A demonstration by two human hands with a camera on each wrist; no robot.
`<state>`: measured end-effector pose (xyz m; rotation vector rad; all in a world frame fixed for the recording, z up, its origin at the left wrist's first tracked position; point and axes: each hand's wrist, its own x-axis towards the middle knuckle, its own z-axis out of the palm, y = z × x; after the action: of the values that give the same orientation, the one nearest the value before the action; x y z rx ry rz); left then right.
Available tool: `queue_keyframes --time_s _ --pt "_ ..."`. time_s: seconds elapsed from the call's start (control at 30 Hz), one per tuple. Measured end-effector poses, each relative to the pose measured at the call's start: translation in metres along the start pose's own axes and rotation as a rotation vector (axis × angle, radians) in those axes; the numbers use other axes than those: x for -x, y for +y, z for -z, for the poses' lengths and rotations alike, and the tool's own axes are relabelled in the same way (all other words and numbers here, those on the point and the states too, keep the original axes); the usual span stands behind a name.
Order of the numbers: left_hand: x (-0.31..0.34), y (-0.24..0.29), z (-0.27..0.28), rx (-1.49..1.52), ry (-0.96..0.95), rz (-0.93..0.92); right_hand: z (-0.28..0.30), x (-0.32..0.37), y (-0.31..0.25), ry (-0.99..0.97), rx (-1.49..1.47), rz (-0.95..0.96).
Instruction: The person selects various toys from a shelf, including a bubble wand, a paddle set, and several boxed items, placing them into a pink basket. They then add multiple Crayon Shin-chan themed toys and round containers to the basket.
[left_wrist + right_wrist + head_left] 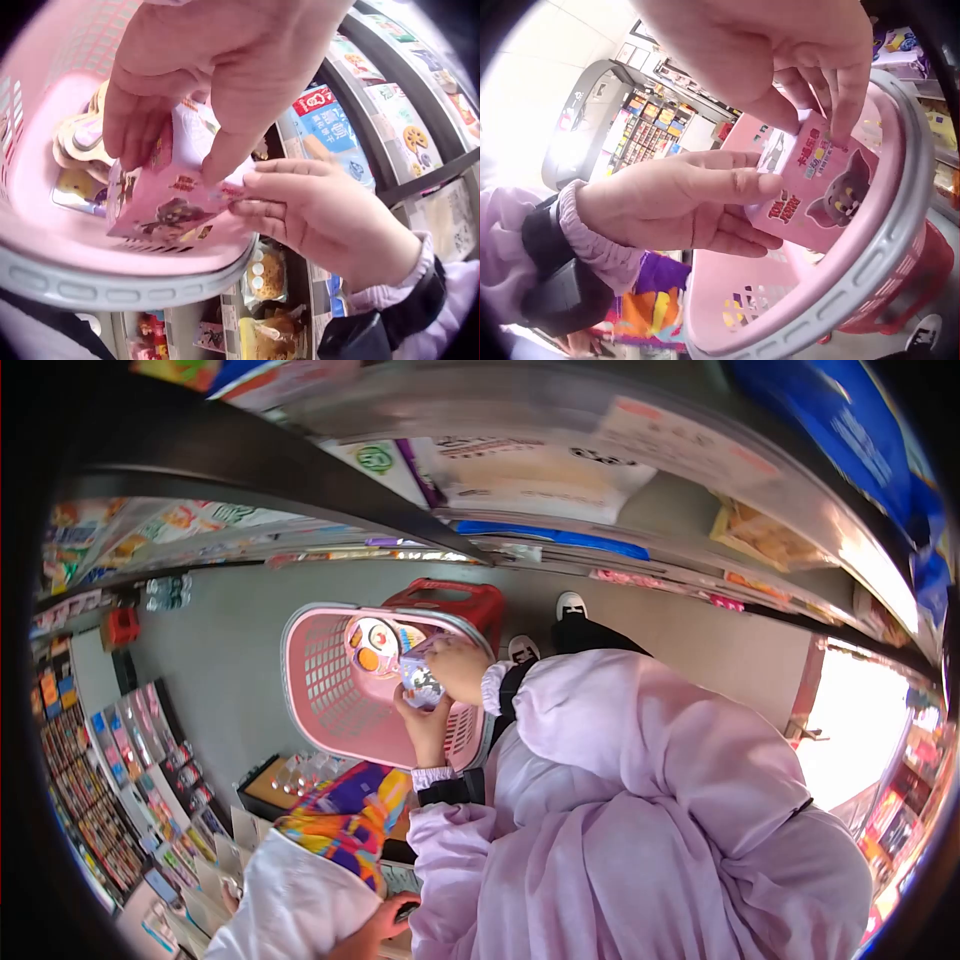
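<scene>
A small pink and lilac Tom and Jerry box [814, 195] is held between both hands, over the opening of a pink shopping basket [330, 705]. My left hand [428, 728] grips one end of the box; in the right wrist view the thumb of that left hand [697, 191] lies along the top with the fingers underneath. From above, my right hand [458, 672] holds the other end, its thumb and fingers bent over the edges in the right wrist view. Inside the basket lie packs with rounded cartoon shapes [375, 648], partly hidden by the box and hands.
A red basket [470, 598] stands beside the pink one. Shelves of packaged snacks [330, 135] run along one side. Another person in a white top [300, 895] is close on the left, near a counter. Bottled drinks [168, 592] stand on the floor farther off.
</scene>
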<state>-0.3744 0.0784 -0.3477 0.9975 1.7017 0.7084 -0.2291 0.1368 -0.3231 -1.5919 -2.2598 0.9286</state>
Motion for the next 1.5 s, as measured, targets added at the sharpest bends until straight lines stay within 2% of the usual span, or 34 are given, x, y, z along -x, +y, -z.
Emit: queue_keyframes --time_s 0.07,0.1,0.13,0.2,0.3,0.43,0.47,0.7,0.8,0.9,0.97,1.0,1.1,1.17,1.23,1.27,1.37,1.4,1.5 --pt "0.000 -0.010 0.002 -0.073 0.034 -0.016 -0.008 0.002 -0.011 0.027 0.000 -0.072" --pt "-0.002 -0.017 0.004 -0.112 0.052 -0.028 -0.012 0.003 -0.015 0.045 -0.009 -0.065" --pt "-0.004 -0.026 0.003 -0.098 0.094 -0.128 -0.015 0.004 -0.017 0.063 -0.018 -0.057" --pt "-0.008 -0.039 0.006 -0.124 0.100 -0.152 -0.022 0.007 -0.021 0.144 -0.039 -0.052" --pt "-0.009 -0.049 0.007 -0.171 0.056 -0.156 -0.029 0.016 -0.022 0.067 0.033 -0.079" --pt "-0.003 -0.039 -0.005 -0.252 0.017 -0.150 -0.040 0.029 -0.024 0.097 0.011 -0.215" --pt "-0.005 -0.048 -0.008 -0.219 0.003 -0.207 -0.041 0.032 -0.024 0.094 0.055 -0.223" --pt "-0.001 -0.050 -0.013 -0.337 0.030 -0.247 -0.045 0.033 -0.022 0.114 0.085 -0.232" --pt "-0.004 -0.047 -0.013 -0.349 0.067 -0.232 -0.052 0.032 -0.022 0.139 0.058 -0.252" --pt "-0.003 -0.035 -0.010 -0.298 0.048 -0.087 -0.055 0.026 -0.026 0.142 0.024 -0.295" --pt "-0.006 -0.040 -0.009 -0.312 0.065 -0.174 -0.050 0.024 -0.029 0.148 -0.022 -0.309" --pt "-0.008 -0.044 -0.010 -0.317 0.075 -0.217 -0.051 0.022 -0.028 0.083 -0.046 -0.325" --pt "-0.021 -0.056 -0.012 -0.326 0.064 -0.298 -0.060 0.019 -0.025 0.164 0.005 -0.347" --pt "-0.035 -0.066 -0.016 0.055 0.002 -0.123 -0.054 0.022 -0.029 0.178 0.034 -0.371" --pt "-0.044 -0.068 -0.022 0.128 -0.025 -0.067 -0.050 0.027 -0.036 0.230 0.049 -0.383" --pt "-0.043 -0.062 -0.024 0.011 -0.018 -0.104 -0.050 0.027 -0.038 0.220 0.010 -0.394" --pt "-0.044 -0.057 -0.023 -0.288 -0.009 -0.206 -0.044 0.040 -0.030 0.242 -0.011 -0.258" --pt "-0.046 -0.055 -0.020 -0.349 -0.023 -0.234 -0.019 0.052 -0.031 0.214 -0.017 -0.165" --pt "-0.042 -0.060 -0.018 -0.506 -0.006 -0.336 -0.025 0.070 -0.016 0.193 -0.179 -0.122"
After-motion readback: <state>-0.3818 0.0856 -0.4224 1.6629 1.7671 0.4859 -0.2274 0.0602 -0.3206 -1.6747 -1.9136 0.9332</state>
